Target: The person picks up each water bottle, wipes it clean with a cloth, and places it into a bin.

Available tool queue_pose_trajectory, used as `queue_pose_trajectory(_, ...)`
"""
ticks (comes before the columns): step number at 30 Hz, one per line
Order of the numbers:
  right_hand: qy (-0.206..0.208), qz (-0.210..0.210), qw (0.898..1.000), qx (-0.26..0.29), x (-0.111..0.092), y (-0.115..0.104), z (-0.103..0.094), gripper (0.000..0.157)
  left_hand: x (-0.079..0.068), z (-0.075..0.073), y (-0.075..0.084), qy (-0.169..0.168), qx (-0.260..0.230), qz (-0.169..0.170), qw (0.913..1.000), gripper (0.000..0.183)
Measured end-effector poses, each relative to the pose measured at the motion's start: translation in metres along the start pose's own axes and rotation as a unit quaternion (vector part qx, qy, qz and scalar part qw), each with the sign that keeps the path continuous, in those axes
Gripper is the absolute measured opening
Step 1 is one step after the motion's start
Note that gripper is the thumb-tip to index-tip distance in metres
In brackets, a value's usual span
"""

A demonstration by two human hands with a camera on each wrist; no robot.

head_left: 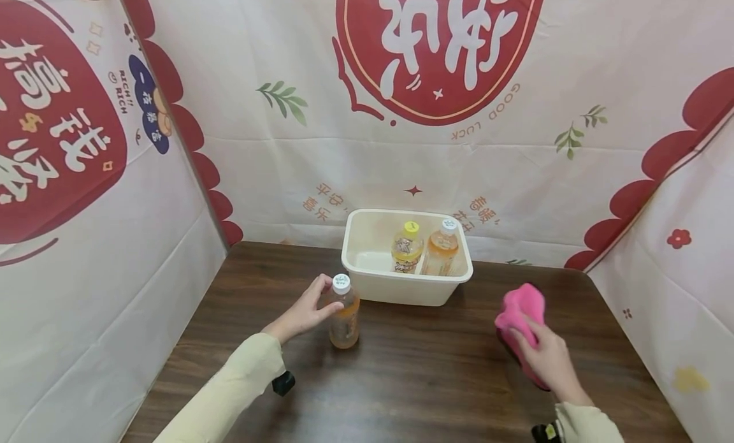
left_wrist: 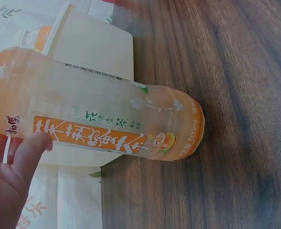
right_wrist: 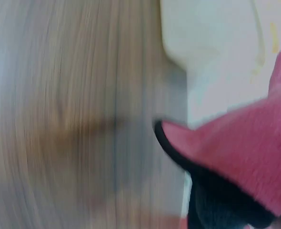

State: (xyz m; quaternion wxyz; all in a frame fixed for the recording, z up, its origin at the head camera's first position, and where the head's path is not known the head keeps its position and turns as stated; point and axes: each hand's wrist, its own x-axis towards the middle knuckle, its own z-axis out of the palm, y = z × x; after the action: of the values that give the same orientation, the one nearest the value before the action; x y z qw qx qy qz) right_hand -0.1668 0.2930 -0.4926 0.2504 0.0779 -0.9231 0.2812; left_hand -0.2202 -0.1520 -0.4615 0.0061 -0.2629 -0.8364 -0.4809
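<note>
My left hand (head_left: 306, 309) holds a clear plastic bottle (head_left: 345, 325) of orange drink by its upper part, thumb and fingers on either side below the white cap. In the left wrist view the bottle (left_wrist: 112, 114) shows its orange label, with my thumb against it. My right hand (head_left: 547, 357) grips a bunched pink cloth (head_left: 524, 306) with a dark edge over the right part of the table. The right wrist view is blurred, but the cloth (right_wrist: 240, 148) hangs with its black edge downward.
A cream plastic bin (head_left: 401, 290) stands at the back of the dark wooden table (head_left: 413, 373). In it are a yellow-capped bottle (head_left: 407, 248) and a white-capped bottle (head_left: 441, 252). A printed fabric sheet (head_left: 401, 162) rises behind the table and along both sides.
</note>
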Motion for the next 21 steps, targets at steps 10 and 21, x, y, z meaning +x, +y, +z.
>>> queue_pose_trajectory(10, -0.191, 0.052, 0.974, -0.108, -0.035, 0.041, 0.04, 0.054, -0.001, 0.003, -0.002, -0.002, -0.008, 0.0, 1.0, 0.035)
queue_pose_trajectory(21, -0.259, 0.047, 0.953, -0.154, -0.035, 0.053, 0.05, 0.067, -0.005, -0.007, 0.03, -0.012, -0.013, -0.03, 0.9994, 0.032)
